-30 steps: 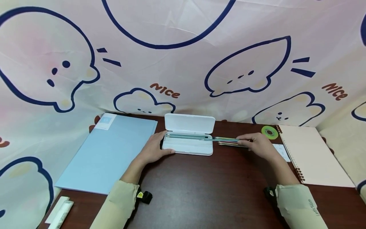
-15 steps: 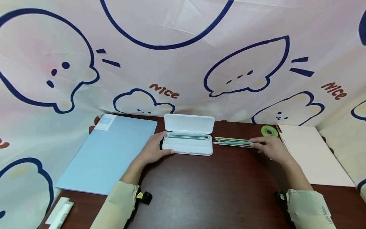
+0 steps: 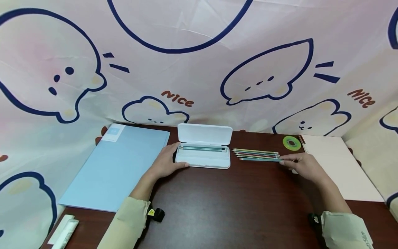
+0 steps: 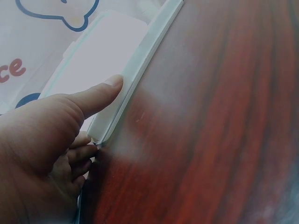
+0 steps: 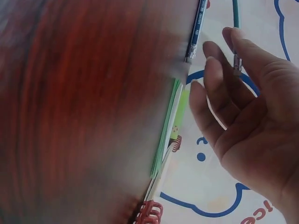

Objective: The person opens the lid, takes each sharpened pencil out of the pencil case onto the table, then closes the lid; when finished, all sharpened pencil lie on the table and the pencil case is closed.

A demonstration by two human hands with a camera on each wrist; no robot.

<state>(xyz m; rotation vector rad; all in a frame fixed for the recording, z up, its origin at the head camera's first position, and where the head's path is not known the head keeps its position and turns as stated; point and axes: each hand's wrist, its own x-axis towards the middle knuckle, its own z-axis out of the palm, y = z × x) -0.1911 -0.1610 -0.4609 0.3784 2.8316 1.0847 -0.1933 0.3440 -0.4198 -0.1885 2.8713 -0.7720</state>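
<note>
In the head view, my left hand (image 3: 164, 162) grips the left end of an open white pencil case (image 3: 202, 162), its thumb on the front edge. The left wrist view shows that thumb (image 4: 100, 95) on the case's rim, other fingers round the corner. Green pencils (image 3: 203, 148) lie along the back of the case. My right hand (image 3: 306, 167) pinches the eraser end of a teal pencil (image 3: 259, 159) between thumb and index finger; its tip points left, at the front of a row of several pencils (image 3: 255, 151). In the right wrist view, the pinched pencil (image 5: 236, 16) stands apart from a dark-blue pencil (image 5: 197, 28).
A blue folder (image 3: 124, 162) lies left of the case. On the right are a spiral sketchbook (image 3: 345, 166) and a round green item (image 3: 291, 143). Two white sticks (image 3: 63, 230) sit at the front left of the brown table (image 3: 230, 211). A printed cloth (image 3: 199, 76) hangs behind.
My right hand has moved right, drawing the pencil from over the case to the front of the pencil row. My left hand stays on the case.
</note>
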